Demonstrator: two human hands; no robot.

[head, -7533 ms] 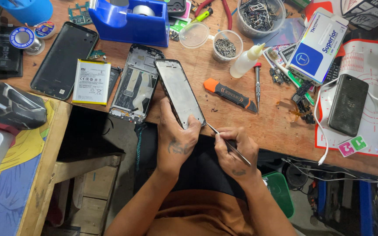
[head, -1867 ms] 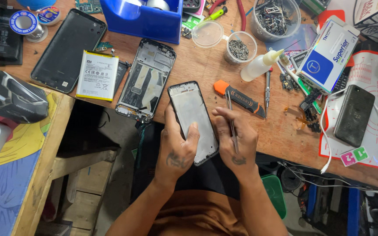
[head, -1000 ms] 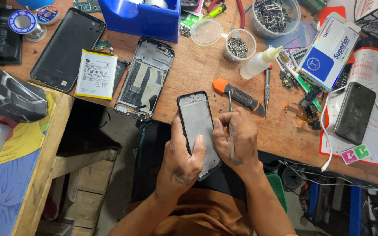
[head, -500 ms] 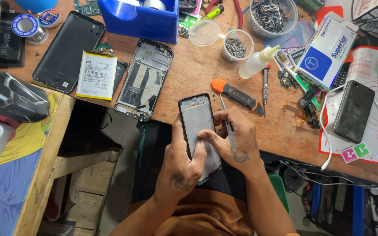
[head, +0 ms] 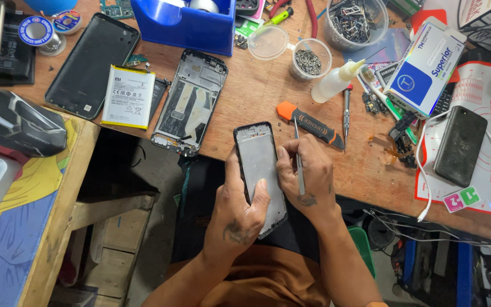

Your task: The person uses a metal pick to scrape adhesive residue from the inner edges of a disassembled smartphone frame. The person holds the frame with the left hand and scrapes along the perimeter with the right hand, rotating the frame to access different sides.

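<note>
My left hand (head: 240,213) grips a black-framed phone screen panel (head: 259,165) from below, thumb across its grey face, holding it over the wooden bench's front edge. My right hand (head: 308,179) rests on the panel's right side and holds thin metal tweezers (head: 298,153) that point up along that edge. An orange-and-black opening tool (head: 311,122) lies just beyond my right hand. A stripped phone frame (head: 191,102) lies to the upper left, with a white battery (head: 128,96) and a black back cover (head: 91,65) beside it.
On the wooden bench (head: 251,91) stand a blue tray (head: 186,25), two clear cups of screws (head: 311,57), a white glue bottle (head: 336,79), a screwdriver (head: 346,113) and a white-and-blue box (head: 424,65). A dark phone (head: 460,145) lies on a mat at right. A painted side table (head: 24,199) stands left.
The panel has been turned from lying flat on the bench to held upright over my lap. My right hand has moved from below it onto its right edge with the tweezers.
</note>
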